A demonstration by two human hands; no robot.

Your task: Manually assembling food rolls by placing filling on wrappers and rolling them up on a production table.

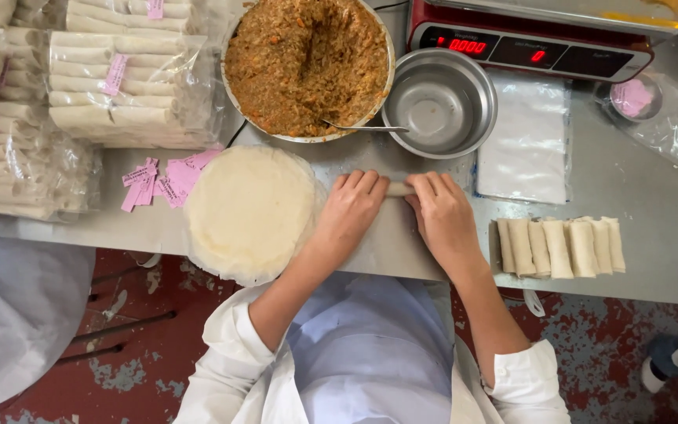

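Both hands, left hand (352, 210) and right hand (441, 212), press palms-down on a half-rolled spring roll (399, 189) on the worktop (653, 251); fingers are laid flat over the wrapper, no closed grip on it. Risk as I judge it: uneven pressure could tear the thin wrapper or squeeze filling out the ends. The wrapper stack (249, 210) overhangs the edge and could slide off if nudged.

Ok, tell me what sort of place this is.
Probably a small food-production kitchen making spring rolls: a big bowl of filling, a red digital scale, and bagged spring rolls stacked on a steel table.
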